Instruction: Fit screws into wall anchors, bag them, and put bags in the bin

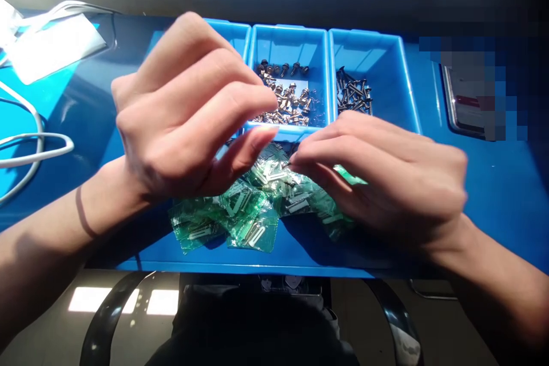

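My left hand (193,108) hovers over the left blue bin and the bags, its thumb and index finger apart with nothing visible between them. My right hand (386,171) is closed in a pinch near the middle bin's front edge; a tiny dark bit shows at its fingertips, too small to name. Below both hands lies a pile of green-tinted clear bags (253,229) with small metal parts inside. Behind them, the middle blue bin (291,131) holds shiny bolts (291,100), and the right blue bin (386,63) holds black screws (354,94).
A phone-like dark device (465,100) lies at the right of the blue table (497,200). White cables (34,154) and a white sheet or packet (55,46) are at the left. Black chair arms (105,320) show below the table's front edge.
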The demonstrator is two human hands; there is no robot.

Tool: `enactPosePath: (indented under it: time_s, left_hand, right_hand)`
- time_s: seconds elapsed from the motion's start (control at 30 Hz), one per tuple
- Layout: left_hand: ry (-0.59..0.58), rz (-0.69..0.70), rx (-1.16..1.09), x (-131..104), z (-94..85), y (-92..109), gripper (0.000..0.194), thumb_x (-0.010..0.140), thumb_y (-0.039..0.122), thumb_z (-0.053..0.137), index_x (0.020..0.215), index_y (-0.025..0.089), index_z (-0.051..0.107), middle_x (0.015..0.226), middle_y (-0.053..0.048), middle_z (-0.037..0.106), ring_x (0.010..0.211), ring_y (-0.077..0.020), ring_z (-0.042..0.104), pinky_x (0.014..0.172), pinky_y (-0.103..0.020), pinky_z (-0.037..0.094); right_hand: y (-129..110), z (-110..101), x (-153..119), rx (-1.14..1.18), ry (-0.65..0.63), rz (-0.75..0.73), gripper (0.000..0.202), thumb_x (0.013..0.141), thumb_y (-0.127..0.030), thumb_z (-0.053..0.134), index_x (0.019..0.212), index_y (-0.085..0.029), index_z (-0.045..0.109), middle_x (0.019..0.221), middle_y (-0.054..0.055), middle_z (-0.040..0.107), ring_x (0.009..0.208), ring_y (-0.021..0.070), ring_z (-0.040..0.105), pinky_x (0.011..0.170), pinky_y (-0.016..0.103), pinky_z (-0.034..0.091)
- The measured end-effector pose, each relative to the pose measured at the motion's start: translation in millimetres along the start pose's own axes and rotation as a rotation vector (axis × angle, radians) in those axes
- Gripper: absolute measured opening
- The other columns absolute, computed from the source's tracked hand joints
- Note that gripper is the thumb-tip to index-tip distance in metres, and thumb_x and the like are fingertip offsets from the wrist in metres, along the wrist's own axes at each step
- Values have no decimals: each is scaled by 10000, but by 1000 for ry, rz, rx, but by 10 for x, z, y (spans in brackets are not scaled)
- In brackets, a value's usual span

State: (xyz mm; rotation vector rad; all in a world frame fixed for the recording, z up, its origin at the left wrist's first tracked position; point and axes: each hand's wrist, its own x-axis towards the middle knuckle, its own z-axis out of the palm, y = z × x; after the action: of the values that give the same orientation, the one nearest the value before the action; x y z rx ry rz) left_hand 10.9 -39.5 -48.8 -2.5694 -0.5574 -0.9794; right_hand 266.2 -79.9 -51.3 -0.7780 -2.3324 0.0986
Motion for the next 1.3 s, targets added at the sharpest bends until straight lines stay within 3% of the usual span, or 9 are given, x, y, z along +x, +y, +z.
enactPosePath:
  time_s: [0.17,0.3,0.5,0.67,0.83,1.0,1.13,1.23,1.3]
  left_hand:
    - [-162,122,-13,30,-134,64,359,965,328,719,1273,150,677,1123,-76,773,1074,-292,735,879,-420,658]
    - [-297,4,-8,23,-275,194,351,1012,279,629,1357,217,623,1278,-44,734,1176,-282,705,958,-451,642]
    - [-176,-367,-158,-134,-156,308,576,1007,706,389,1393,335,603,1331,1,679,1587,-385,388,1236,-655,486]
    - [-178,-438,-215,-225,9,260,769,928,851,325,1488,358,509,1409,-7,626,1662,-404,207,1311,-703,362]
    - [-154,-335,-204,-255,34,106,692,965,791,351,1545,423,433,1360,24,647,1502,-370,472,1233,-628,437]
    - [-37,94,-47,-177,-23,-40,514,1033,522,391,1478,323,551,1080,3,739,899,-212,681,718,-415,533]
    - [-333,-38,-151,3,-194,96,415,1030,517,519,1342,249,584,1171,-94,745,1061,-317,710,819,-485,559]
    - [-384,-221,-238,84,-272,222,305,1037,496,566,1268,297,578,1187,-51,750,1097,-273,721,850,-482,581]
    - [-351,-177,-202,74,-262,238,259,1049,446,554,1262,302,582,1152,-44,754,1050,-257,731,789,-447,573]
  right_hand:
    - [-129,-25,27,113,146,212,45,980,-157,714,967,-181,750,903,0,772,771,98,710,703,253,587]
    - [-167,-5,38,275,180,280,42,966,-150,726,982,-167,761,959,32,801,815,143,749,676,307,596]
    - [-149,-26,92,472,178,345,175,922,-74,689,956,-232,756,905,2,792,785,156,740,650,341,600]
    - [-152,-48,102,352,28,365,153,917,-257,747,1056,-317,764,1044,21,778,892,203,755,744,352,656]
    - [-165,-25,64,282,15,332,321,884,-466,795,1167,-326,739,1197,65,744,1011,259,751,794,393,679]
    - [-172,-52,64,262,-5,315,372,874,-523,794,1178,-319,727,1193,79,734,1039,280,744,785,405,684]
    - [-171,-73,73,249,-23,307,396,870,-545,797,1183,-313,722,1186,86,728,1056,294,738,781,412,687]
    - [-164,-89,86,243,-38,298,409,868,-552,801,1186,-310,719,1179,90,725,1064,303,735,777,417,688]
    - [-156,-105,96,240,-49,289,408,868,-548,805,1186,-307,718,1170,90,725,1066,307,734,772,419,687]
